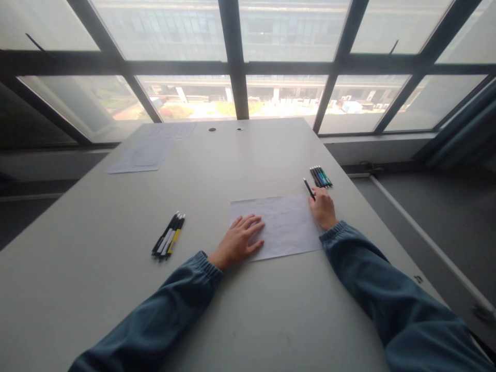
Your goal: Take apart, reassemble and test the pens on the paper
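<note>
White table (240, 165), sheet (289, 227) with illegible marks

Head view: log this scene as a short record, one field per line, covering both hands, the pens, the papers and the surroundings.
left hand: open, palm down on the sheet of paper
right hand: holding a dark pen at the paper's right edge
left pens: a cluster with black, white and yellow barrels, left of the left hand
right pens: a row with dark, blue and green barrels, just beyond the right hand
far papers: at the table's far left
table: white
background: windows in dark frames
</note>
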Available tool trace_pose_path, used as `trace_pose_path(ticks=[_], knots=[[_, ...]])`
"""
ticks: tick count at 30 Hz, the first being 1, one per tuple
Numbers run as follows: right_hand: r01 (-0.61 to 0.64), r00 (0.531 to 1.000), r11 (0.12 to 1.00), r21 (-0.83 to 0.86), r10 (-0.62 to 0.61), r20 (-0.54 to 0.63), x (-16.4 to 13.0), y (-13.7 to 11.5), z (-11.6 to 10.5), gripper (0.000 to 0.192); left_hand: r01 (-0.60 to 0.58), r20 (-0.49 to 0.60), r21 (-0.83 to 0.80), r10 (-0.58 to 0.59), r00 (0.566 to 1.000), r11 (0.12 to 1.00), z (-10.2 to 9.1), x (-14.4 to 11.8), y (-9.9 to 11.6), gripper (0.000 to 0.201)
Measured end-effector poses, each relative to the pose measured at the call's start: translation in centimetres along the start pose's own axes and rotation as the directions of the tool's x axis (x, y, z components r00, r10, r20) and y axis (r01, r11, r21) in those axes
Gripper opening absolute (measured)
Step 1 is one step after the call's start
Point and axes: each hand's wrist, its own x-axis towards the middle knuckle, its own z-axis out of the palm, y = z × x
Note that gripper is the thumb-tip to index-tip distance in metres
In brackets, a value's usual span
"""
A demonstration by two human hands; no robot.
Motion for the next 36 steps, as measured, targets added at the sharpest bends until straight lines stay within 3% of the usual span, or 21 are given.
trace_pose_path(ticks=[6, 11, 18, 24, 36], knots=[[-0.027, 1.0, 1.0, 0.006, 0.027, 0.0, -0.1, 0.3, -0.4, 0.035, -0.006, -0.009, 0.003, 0.006, 1.0, 1.0, 0.1, 0.0, -0.1, 0.052], [-0.047, 0.999, 0.998, 0.032, 0.047, -0.003, -1.9, 0.7, -1.4, 0.027, -0.011, -0.013, 0.005, 0.011, 1.0, 1.0, 0.2, 0.1, -0.3, 0.053], [-0.127, 0.99, 0.989, -0.077, 0.131, 0.053, -4.0, 0.8, -1.9, 0.018, -0.018, -0.034, -0.004, 0.018, 0.999, 1.0, 0.5, 0.1, -0.6, 0.053], [-0.22, 0.972, 0.966, -0.134, 0.229, 0.06, -3.1, 0.1, -1.8, 0.016, -0.025, -0.041, -0.01, 0.025, 0.999, 1.0, 0.5, 0.2, -0.6, 0.053], [-0.305, 0.948, 0.944, -0.127, 0.313, 0.049, 0.4, -0.1, -1.0, 0.017, -0.026, -0.04, -0.005, 0.026, 0.999, 1.0, 0.3, 0.3, -0.4, 0.053]])
